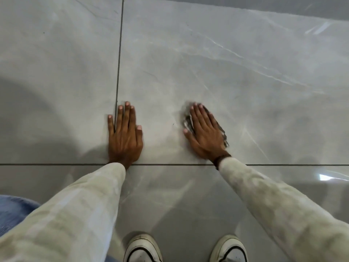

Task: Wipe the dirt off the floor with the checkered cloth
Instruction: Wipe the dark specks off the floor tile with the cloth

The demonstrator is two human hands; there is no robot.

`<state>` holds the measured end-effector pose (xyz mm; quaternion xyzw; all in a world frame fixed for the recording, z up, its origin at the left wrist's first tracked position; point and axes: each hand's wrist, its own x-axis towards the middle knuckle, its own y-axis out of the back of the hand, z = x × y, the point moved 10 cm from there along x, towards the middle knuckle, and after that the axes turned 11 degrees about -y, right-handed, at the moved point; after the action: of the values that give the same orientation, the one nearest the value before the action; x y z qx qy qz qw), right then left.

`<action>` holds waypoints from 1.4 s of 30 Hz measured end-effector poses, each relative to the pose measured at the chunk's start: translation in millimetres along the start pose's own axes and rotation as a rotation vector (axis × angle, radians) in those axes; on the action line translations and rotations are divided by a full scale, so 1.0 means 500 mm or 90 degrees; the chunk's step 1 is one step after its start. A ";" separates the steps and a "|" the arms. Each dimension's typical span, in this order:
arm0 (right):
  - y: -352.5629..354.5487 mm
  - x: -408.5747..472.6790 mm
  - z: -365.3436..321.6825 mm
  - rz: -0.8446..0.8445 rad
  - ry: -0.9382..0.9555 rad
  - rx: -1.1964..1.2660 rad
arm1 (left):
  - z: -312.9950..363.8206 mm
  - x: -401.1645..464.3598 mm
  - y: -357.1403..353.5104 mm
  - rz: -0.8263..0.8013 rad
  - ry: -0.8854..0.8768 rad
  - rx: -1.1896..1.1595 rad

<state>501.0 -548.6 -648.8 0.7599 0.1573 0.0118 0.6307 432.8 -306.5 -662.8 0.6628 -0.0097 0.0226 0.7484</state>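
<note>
My right hand [204, 132] lies flat, palm down, on the checkered cloth [187, 123], pressing it against the grey marble-look floor tile [188, 69]. Only the cloth's blurred edges show, left of my fingers and along the right side of my hand. My left hand [125, 135] rests flat on the floor with fingers spread, holding nothing, its little finger across a grout line. A tiny dark speck [173, 124] sits on the tile between the two hands. Other dirt is too faint to make out.
Dark grout lines [118, 72] run up the floor and across it under my wrists. My two white shoes [143, 249] stand at the bottom edge. Blue fabric [13, 210] shows at the lower left. A darker band [245, 4] runs along the top right.
</note>
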 end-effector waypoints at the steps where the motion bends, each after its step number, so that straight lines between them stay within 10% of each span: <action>1: -0.001 0.022 -0.031 0.015 -0.033 0.011 | 0.000 0.000 -0.001 -0.002 0.002 -0.001; 8: -0.026 -0.129 -0.116 -0.061 0.279 -0.002 | -0.002 -0.001 0.001 -0.009 0.002 -0.010; 14: 0.016 0.066 -0.053 0.063 -0.038 0.022 | -0.001 0.000 0.000 -0.021 0.013 -0.004; 20: -0.008 -0.064 -0.058 0.005 0.189 -0.019 | 0.000 0.000 0.001 -0.022 0.004 0.001; 26: 0.010 0.047 -0.029 0.091 -0.083 0.031 | 0.000 -0.001 0.001 -0.014 0.011 0.004; 32: -0.027 -0.124 -0.086 -0.024 0.239 -0.012 | 0.002 -0.003 0.003 -0.006 0.006 0.008; 38: 0.014 0.033 0.017 0.066 -0.062 0.018 | 0.005 -0.002 -0.001 -0.010 -0.004 0.014; 42: -0.015 0.028 -0.142 0.068 0.061 0.047 | 0.002 -0.002 -0.002 -0.004 -0.005 0.014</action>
<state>497.5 -476.1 -644.2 0.7884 0.1471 0.0759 0.5924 432.1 -307.6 -663.9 0.6712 -0.0103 0.0174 0.7410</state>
